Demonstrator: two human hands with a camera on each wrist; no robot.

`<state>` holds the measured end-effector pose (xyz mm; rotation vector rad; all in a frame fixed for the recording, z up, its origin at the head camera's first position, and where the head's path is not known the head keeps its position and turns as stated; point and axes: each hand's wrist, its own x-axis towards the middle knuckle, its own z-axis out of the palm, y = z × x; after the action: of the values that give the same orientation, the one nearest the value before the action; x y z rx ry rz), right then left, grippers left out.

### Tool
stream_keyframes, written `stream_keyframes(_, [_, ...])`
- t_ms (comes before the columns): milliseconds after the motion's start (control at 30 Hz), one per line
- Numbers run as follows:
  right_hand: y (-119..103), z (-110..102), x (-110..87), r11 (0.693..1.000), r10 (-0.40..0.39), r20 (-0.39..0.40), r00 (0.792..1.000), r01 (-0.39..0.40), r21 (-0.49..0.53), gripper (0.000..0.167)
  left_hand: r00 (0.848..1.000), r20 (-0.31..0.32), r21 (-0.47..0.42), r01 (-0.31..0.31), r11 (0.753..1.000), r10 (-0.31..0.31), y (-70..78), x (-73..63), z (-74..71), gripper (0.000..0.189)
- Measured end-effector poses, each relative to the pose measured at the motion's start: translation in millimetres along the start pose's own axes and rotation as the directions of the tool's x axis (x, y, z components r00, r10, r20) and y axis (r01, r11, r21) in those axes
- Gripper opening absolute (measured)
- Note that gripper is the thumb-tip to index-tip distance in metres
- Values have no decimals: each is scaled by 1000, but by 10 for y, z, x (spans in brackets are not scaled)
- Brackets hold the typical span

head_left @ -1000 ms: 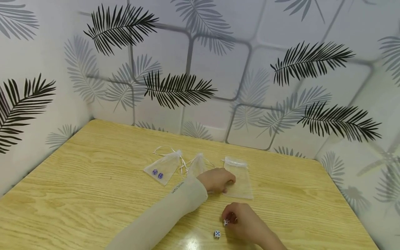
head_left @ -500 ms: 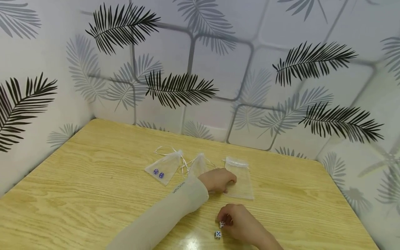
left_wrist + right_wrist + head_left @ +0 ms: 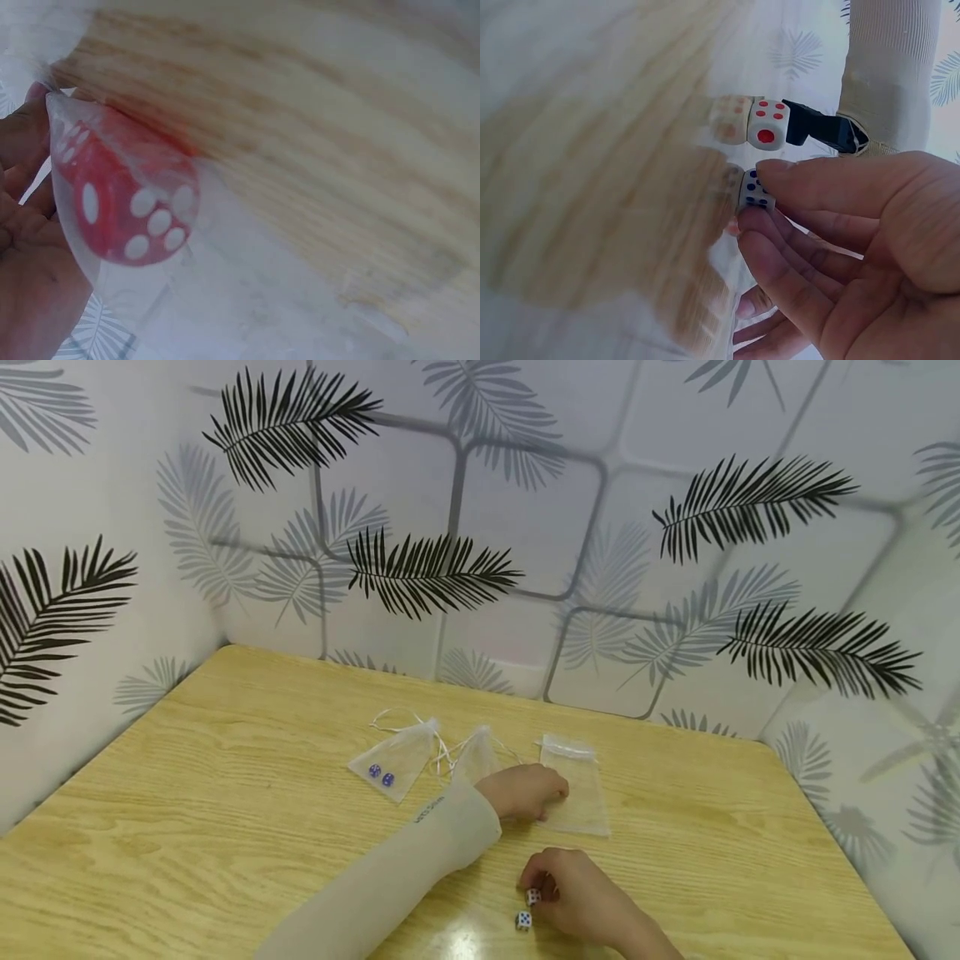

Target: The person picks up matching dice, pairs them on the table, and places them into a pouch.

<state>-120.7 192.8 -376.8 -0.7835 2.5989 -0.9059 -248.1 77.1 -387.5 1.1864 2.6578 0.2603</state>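
Note:
My right hand [image 3: 585, 897] pinches a small white die [image 3: 755, 191] between thumb and fingertips at the tabletop; blue pips show in the right wrist view. Close by on the table is a second white die [image 3: 523, 920], whose faces toward the right wrist camera carry red pips. My left hand [image 3: 521, 792] rests at the left edge of a flat sheer drawstring bag [image 3: 581, 802], fingers loosely bent, with no clear grip on it. Under that wrist lies another sheer bag [image 3: 474, 760], partly hidden. In the left wrist view, red dice [image 3: 139, 199] show through sheer fabric beside the hand.
A third sheer bag [image 3: 408, 752] on the left holds two purple dice [image 3: 381, 775]. All lie on a wood-grain table [image 3: 225, 793] that meets a leaf-patterned wall covering [image 3: 510, 635] at the back. A black device [image 3: 821, 127] is strapped at the left sleeve.
My right hand has shifted slightly left and toward me, bringing its die close to the other white die. The left hand and the bags have stayed in place.

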Motion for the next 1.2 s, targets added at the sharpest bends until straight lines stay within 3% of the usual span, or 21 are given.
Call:
stream_keyframes(133, [2, -8, -18, 1000, -13, -8, 1000, 13, -5, 18, 1000, 9, 27, -2, 1000, 2, 1, 24, 7, 43])
stream_keyframes(367, [18, -40, -73, 1000, -19, -29, 999, 20, 4, 16, 999, 21, -2, 30, 1000, -30, 23, 15, 4, 42])
stream_keyframes(633, [26, -116, -111, 1000, 2, -65, 998, -3, -21, 19, 1000, -24, 4, 16, 1000, -16, 30, -14, -20, 39])
stream_keyframes(833, [39, -175, -133, 999, 30, -76, 997, -34, -41, 22, 997, -74, 5, -22, 1000, 23, 42, -53, -47, 26])
stream_keyframes(1033, [61, -222, -157, 996, -8, -110, 994, -2, -86, 23, 989, -131, 19, -72, 997, 73, 61, -75, -45, 17])
stream_keyframes(1200, [60, -256, -173, 995, -17, -132, 991, 4, -99, 23, 978, -170, 43, -118, 992, 124, 61, -55, -23, 21])
